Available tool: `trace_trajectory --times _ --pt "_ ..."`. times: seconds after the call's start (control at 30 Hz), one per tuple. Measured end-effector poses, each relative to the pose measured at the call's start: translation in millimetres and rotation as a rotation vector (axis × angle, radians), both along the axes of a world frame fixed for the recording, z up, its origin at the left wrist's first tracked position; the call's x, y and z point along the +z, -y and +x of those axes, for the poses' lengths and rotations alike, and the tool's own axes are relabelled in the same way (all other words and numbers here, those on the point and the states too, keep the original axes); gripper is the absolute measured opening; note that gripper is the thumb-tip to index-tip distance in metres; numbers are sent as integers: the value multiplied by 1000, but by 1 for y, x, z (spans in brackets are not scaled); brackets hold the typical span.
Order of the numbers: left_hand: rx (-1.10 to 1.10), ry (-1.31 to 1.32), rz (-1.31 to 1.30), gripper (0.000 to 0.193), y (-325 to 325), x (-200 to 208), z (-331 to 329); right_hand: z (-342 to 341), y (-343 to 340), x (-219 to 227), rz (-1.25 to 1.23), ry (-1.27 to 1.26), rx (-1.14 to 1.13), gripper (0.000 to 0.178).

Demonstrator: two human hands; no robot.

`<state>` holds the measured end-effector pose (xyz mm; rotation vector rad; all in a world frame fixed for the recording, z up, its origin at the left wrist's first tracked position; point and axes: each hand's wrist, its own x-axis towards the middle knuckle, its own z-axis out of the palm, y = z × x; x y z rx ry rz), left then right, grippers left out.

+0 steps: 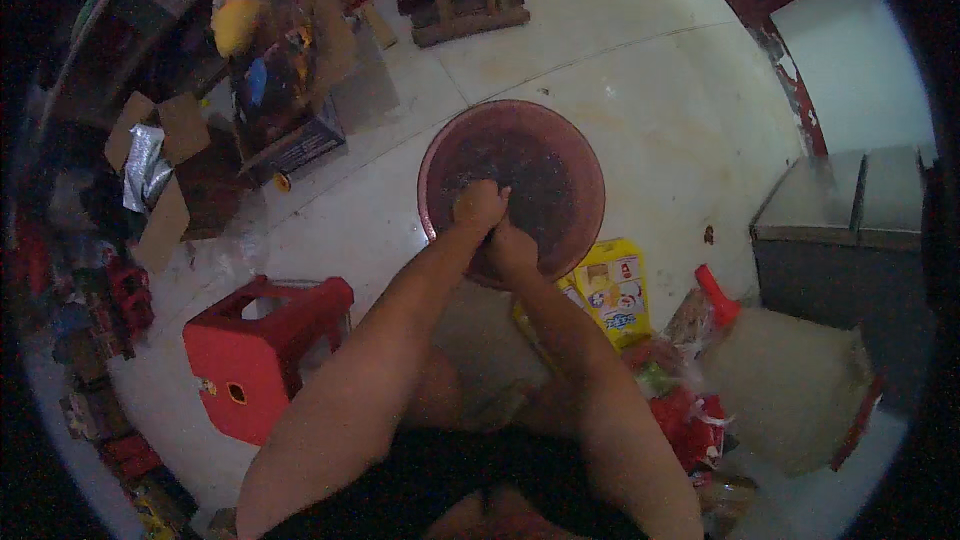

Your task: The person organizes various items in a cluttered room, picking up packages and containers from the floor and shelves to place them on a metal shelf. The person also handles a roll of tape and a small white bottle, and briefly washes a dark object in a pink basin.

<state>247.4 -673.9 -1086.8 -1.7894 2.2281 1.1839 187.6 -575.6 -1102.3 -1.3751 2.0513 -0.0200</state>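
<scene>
A round reddish basin (591,190) stands on the floor in front of me, dark inside, perhaps with liquid. Both my forearms reach over its near rim. My left hand (480,205) is closed, with its fingers curled inward above the basin's middle. Just nearer and to the right, my right hand (513,248) is closed too and pressed up against the left one. Whatever lies between them is dark and hidden by the fingers, so I cannot make it out.
A red plastic stool (240,370) lies on its side at the left. Yellow printed packaging (618,290) touches the basin's right side. Farther right are a pale sack (790,380) and a grey chest (820,270). Open cardboard boxes (165,230) crowd the left; a wooden stand (470,20) is beyond.
</scene>
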Motion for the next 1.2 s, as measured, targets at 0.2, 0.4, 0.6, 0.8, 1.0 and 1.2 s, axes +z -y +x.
trace_trajectory --times 0.2,0.4,0.6,0.8,1.0,1.2 --pt "-61 -285 -109 64 -6 102 -2 -11 -6 119 -117 658 -375 58" --pt "142 -475 56 85 -42 204 3 -27 -42 228 -387 715 -448 59" --pt "61 -910 586 44 -128 398 58 -26 -137 410 -158 1038 -457 61" --pt "-405 -1142 458 37 -172 602 93 1 -220 643 -251 1532 -931 48" --pt "-426 -1276 1099 23 -188 712 72 26 -265 741 -937 1309 -1239 38" --pt "-477 -1356 1431 29 -226 770 16 80 -392 812 -1861 1253 -1143 31"
